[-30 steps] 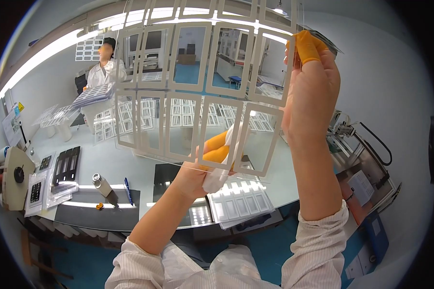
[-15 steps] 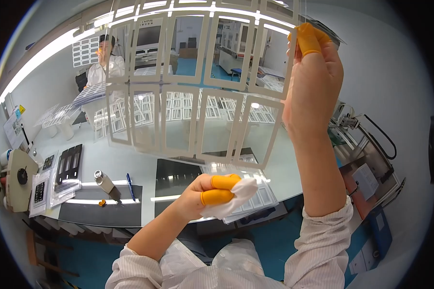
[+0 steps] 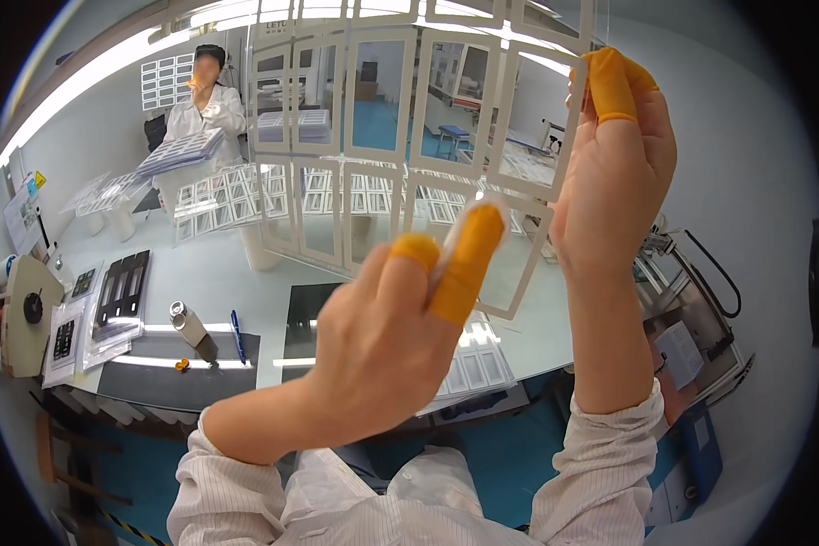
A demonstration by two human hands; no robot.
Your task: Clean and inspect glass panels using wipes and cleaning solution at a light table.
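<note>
My right hand [image 3: 614,187], with orange finger cots on its fingers, grips the right edge of a large clear sheet printed with rows of white rectangular frames [image 3: 411,100]. The sheet hangs upright above the table, and its top runs out of the picture. In front of its lower part is my left hand [image 3: 382,337], also in orange finger cots, pinching a white cloth [image 3: 442,262]. Most of the cloth is hidden behind the fingers. Whether it touches the sheet, I cannot tell.
A silver-white bottle [image 3: 186,320], a blue pen [image 3: 237,337] and a loose orange finger cot [image 3: 182,365] lie around a dark mat [image 3: 146,387]. Framed sheets [image 3: 476,371] lie near the front edge. Across the table a co-worker [image 3: 187,118] sits beside a sheet stack [image 3: 187,150].
My left hand has risen with the cloth from low over the table to the sheet's lower part. The sheet and my right hand have shifted slightly right.
</note>
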